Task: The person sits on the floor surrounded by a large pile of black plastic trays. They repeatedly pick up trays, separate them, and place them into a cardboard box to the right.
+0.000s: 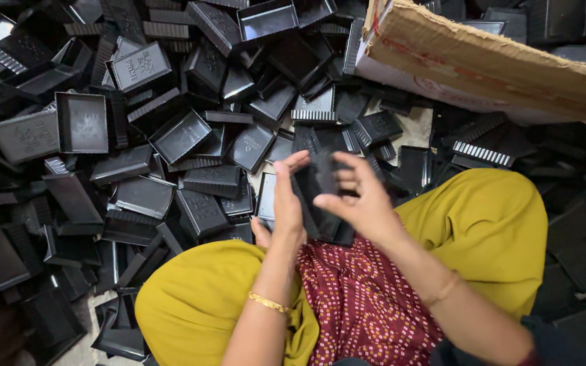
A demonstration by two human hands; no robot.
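Left hand: the left hand (285, 203) stands edge-up, fingers closed against the near side of a small stack of black rectangular plastic trays (318, 196).
Right hand: the right hand (361, 196) clasps the stack's far side, fingers curled over it.
Stack: held above the lap, between yellow-clad knees (483, 224).
Around: a heap of loose black plastic trays (144, 135) on the floor; a torn cardboard box (490, 64) beyond.
Doing it well: I judge that squaring the edges with both palms keeps the stack nested.

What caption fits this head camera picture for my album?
Left hand and right hand hold a stack of black plastic trays above a heap of trays.
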